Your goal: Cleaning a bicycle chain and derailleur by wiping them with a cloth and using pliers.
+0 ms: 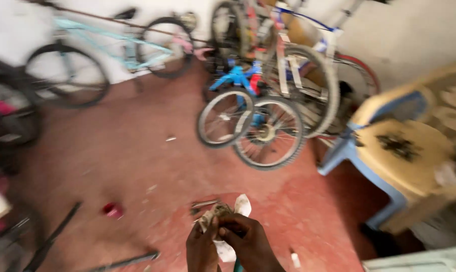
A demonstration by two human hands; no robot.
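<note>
Both hands (230,242) pinch crumpled paper (223,214) between fingertips.

One view only — a head-worn camera, tilted down and forward over a red floor (137,166). The person's hands (228,244) sit close at the bottom edge, while the bicycles (258,111) and the wall behind them lie farther off, blurred.

Both hands, left hand (201,248) and right hand (249,243), are held together low over the floor (137,166), with a crumpled rag (228,214) between them. Small bicycles (253,121) are stood ahead of the hands. A chair (399,151) is placed to the right, and metal rods (51,239) are laid to the left.
</note>
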